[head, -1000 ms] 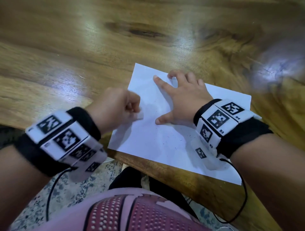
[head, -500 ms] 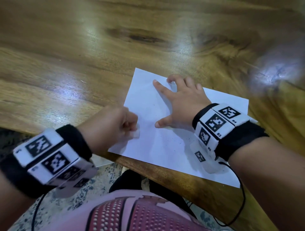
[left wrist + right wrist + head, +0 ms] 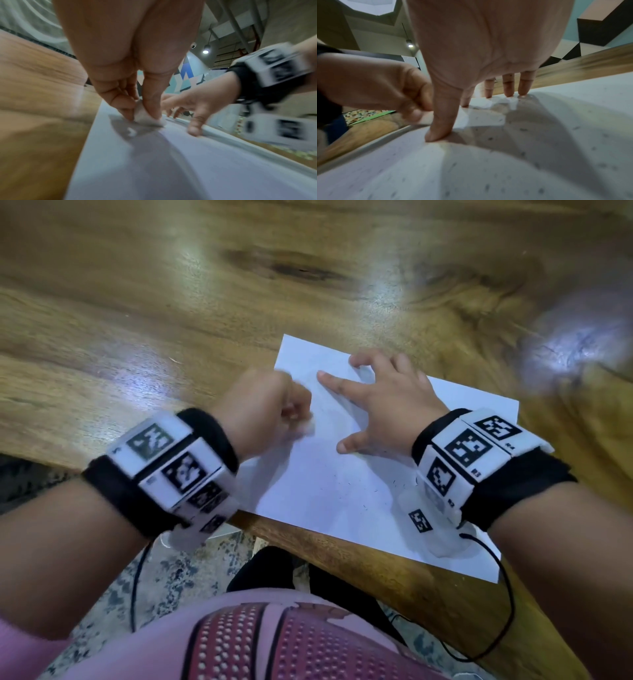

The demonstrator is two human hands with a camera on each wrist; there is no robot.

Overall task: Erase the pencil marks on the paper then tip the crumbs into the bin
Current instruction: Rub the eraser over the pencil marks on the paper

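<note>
1. The erasing step was judged to be in hand: a small white eraser (image 3: 147,119) was pinched between the thumb and fingertips of the left hand (image 3: 263,405), its lower end pressed on the paper (image 3: 342,491) near the sheet's left edge.
2. The grip of the left hand was curled tight round the eraser; that hand and its wrist unit showed blurred in the head view, which was taken as a sign of rubbing.
3. The right hand (image 3: 387,405) was laid on the far middle of the paper with fingers spread and straight, the thumb (image 3: 436,134) and fingertips pressed down to pin the sheet; nothing was held in it.
4. The paper was seen lying on the wooden desk (image 3: 171,302), its near edge close to the desk's near edge and its left near corner projecting a little over it.
5. Faint grey marks could be made out between the two hands, though too blurred to judge how much was left; dark crumbs (image 3: 376,491) were scattered over the near half of the sheet.
6. The next move was judged to call for short strokes under steady pressure, with the sheet kept pinned so it would not buckle or tear.
7. No bin was visible in any view; tipping was judged not yet begun, and it would call for the sheet to be lifted level so the crumbs were not spilled.
</note>
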